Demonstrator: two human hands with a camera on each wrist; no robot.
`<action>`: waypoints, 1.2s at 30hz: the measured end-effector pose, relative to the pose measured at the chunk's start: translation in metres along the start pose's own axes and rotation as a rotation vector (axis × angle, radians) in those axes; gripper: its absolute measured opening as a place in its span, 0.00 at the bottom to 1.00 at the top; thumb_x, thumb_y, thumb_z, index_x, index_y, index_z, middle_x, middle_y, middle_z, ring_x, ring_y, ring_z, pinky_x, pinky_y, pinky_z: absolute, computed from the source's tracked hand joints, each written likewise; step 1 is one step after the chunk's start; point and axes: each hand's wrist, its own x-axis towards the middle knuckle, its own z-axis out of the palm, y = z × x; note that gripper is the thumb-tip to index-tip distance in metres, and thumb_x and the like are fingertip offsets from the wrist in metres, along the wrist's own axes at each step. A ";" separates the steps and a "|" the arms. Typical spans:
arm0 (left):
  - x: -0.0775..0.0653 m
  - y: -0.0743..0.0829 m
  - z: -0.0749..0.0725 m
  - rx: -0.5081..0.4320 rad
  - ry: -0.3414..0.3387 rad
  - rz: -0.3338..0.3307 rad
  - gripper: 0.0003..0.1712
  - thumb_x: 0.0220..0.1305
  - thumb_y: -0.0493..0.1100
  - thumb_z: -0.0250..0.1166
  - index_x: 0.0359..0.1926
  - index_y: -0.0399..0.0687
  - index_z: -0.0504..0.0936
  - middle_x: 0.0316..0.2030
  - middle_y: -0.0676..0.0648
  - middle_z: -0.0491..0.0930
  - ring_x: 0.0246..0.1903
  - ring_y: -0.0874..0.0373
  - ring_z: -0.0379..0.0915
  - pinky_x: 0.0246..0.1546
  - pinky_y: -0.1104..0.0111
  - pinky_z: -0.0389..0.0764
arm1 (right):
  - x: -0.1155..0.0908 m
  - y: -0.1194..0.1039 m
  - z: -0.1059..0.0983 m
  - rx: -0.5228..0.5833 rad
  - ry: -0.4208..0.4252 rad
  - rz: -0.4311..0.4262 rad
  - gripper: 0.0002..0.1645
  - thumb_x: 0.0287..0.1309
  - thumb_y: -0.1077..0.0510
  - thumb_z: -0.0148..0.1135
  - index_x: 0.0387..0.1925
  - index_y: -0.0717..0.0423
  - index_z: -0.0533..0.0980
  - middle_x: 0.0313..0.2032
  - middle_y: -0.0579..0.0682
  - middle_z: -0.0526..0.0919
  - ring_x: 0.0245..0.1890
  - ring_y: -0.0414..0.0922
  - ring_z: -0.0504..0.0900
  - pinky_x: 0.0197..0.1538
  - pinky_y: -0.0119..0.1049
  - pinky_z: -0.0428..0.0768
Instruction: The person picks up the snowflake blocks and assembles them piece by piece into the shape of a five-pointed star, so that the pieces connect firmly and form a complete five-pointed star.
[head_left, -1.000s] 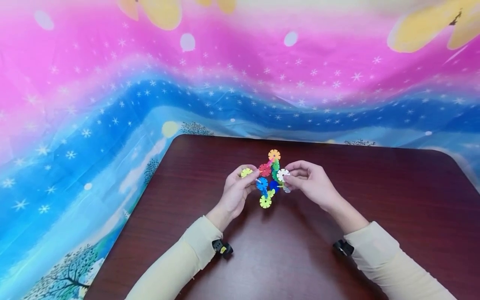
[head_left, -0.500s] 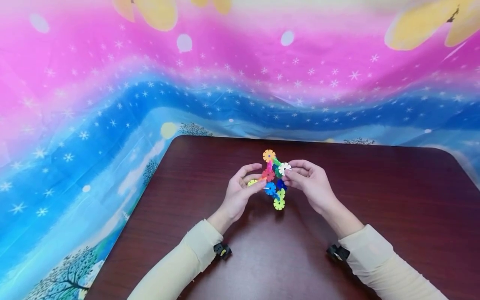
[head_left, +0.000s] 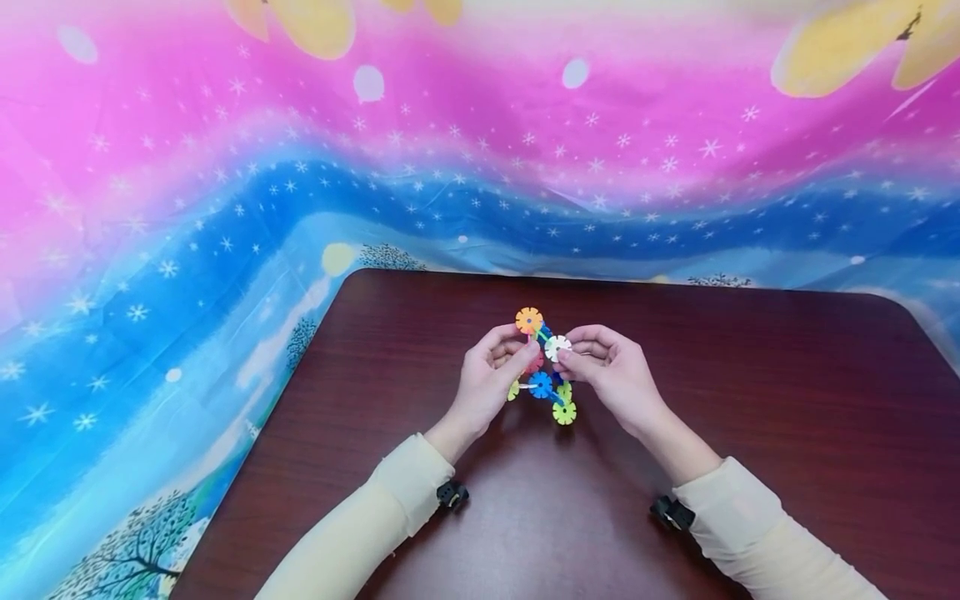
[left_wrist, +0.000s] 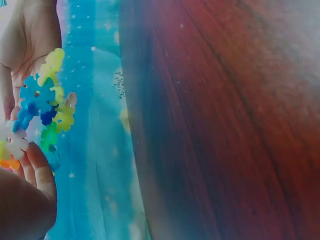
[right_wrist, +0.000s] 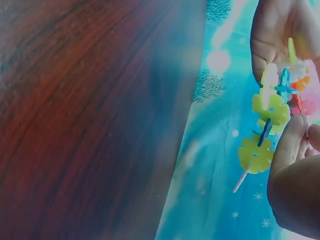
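Observation:
Between both hands, above the table, is a linked ring of colourful notched plastic snowflake discs. An orange disc (head_left: 528,320) tops it in the head view, with a blue disc (head_left: 540,385) and a yellow-green disc (head_left: 564,412) lower down. My left hand (head_left: 480,379) grips the left side, its thumb over a red disc (head_left: 536,362) that is partly covered. With thumb and fingers my right hand (head_left: 618,371) pinches a white disc (head_left: 557,347) at the upper right. Yellow discs (right_wrist: 256,154) dangle near the right hand in the right wrist view. Fingers hide some links.
The dark brown wooden table (head_left: 787,433) spreads beneath both forearms. A pink and blue patterned cloth (head_left: 480,150) hangs behind the table and along its left side. Each wrist wears a small black camera (head_left: 452,495) below a cream sleeve.
The disc structure has turned, its orange top shifting left and the lower yellow-green disc right. My left hand has moved its grip inward, closer to my right hand, which stays on the white disc.

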 end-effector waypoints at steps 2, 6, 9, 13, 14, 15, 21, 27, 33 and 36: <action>0.001 0.000 0.001 0.034 0.021 0.014 0.22 0.72 0.47 0.69 0.60 0.43 0.80 0.43 0.43 0.84 0.41 0.50 0.82 0.49 0.53 0.85 | -0.002 0.000 0.001 -0.039 0.003 -0.018 0.18 0.65 0.66 0.70 0.53 0.69 0.75 0.37 0.52 0.87 0.36 0.44 0.90 0.47 0.42 0.87; 0.001 0.002 0.002 0.051 0.044 0.034 0.18 0.72 0.49 0.69 0.54 0.42 0.83 0.43 0.44 0.86 0.41 0.51 0.84 0.45 0.58 0.87 | -0.005 0.000 0.004 -0.080 0.005 -0.034 0.18 0.65 0.66 0.70 0.52 0.69 0.76 0.37 0.54 0.87 0.36 0.45 0.90 0.46 0.42 0.87; 0.001 0.003 0.003 0.035 0.049 0.048 0.15 0.70 0.46 0.71 0.50 0.39 0.84 0.41 0.43 0.87 0.39 0.53 0.86 0.42 0.62 0.87 | -0.006 0.001 0.006 -0.091 0.010 -0.034 0.18 0.64 0.67 0.70 0.52 0.70 0.76 0.37 0.55 0.87 0.35 0.46 0.90 0.45 0.42 0.87; 0.001 0.004 0.003 0.013 0.044 0.072 0.13 0.69 0.41 0.72 0.47 0.36 0.83 0.40 0.42 0.87 0.38 0.54 0.86 0.41 0.63 0.87 | -0.007 0.002 0.007 -0.101 0.028 -0.033 0.17 0.64 0.67 0.71 0.51 0.70 0.77 0.37 0.57 0.86 0.34 0.46 0.90 0.44 0.42 0.88; 0.001 0.003 0.003 0.010 0.042 0.077 0.12 0.69 0.40 0.72 0.46 0.36 0.83 0.40 0.42 0.87 0.38 0.54 0.86 0.41 0.63 0.87 | -0.007 0.002 0.007 -0.102 0.032 -0.034 0.17 0.64 0.67 0.71 0.51 0.70 0.77 0.36 0.57 0.86 0.34 0.46 0.90 0.44 0.41 0.88; 0.001 0.003 0.004 0.005 0.042 0.080 0.12 0.69 0.40 0.72 0.45 0.36 0.83 0.39 0.42 0.87 0.37 0.54 0.86 0.42 0.63 0.87 | -0.007 0.002 0.008 -0.106 0.037 -0.036 0.17 0.64 0.67 0.71 0.50 0.70 0.77 0.36 0.57 0.86 0.34 0.46 0.90 0.44 0.41 0.88; 0.000 0.004 0.006 -0.076 0.045 0.045 0.11 0.70 0.41 0.71 0.43 0.36 0.82 0.39 0.43 0.87 0.38 0.55 0.84 0.42 0.66 0.87 | -0.011 0.002 0.013 -0.110 0.072 -0.070 0.16 0.64 0.68 0.70 0.50 0.71 0.78 0.35 0.57 0.86 0.34 0.46 0.90 0.44 0.40 0.87; -0.001 0.003 0.008 -0.114 0.056 0.061 0.10 0.70 0.40 0.71 0.42 0.37 0.81 0.39 0.42 0.88 0.37 0.55 0.86 0.43 0.64 0.87 | -0.015 0.003 0.016 -0.120 0.111 -0.118 0.16 0.64 0.67 0.70 0.51 0.70 0.78 0.37 0.60 0.87 0.35 0.46 0.91 0.45 0.39 0.87; -0.001 0.002 0.007 -0.106 0.058 0.060 0.10 0.69 0.40 0.71 0.42 0.37 0.81 0.39 0.42 0.88 0.38 0.55 0.87 0.44 0.63 0.87 | -0.014 0.002 0.016 -0.132 0.121 -0.135 0.15 0.63 0.69 0.71 0.49 0.71 0.79 0.36 0.60 0.87 0.34 0.45 0.91 0.44 0.39 0.87; -0.002 0.002 0.006 -0.109 0.056 0.060 0.13 0.70 0.41 0.71 0.46 0.35 0.82 0.41 0.41 0.87 0.40 0.53 0.87 0.45 0.62 0.87 | -0.013 0.000 0.017 -0.131 0.120 -0.151 0.15 0.63 0.69 0.71 0.49 0.71 0.79 0.36 0.60 0.87 0.33 0.44 0.90 0.43 0.39 0.87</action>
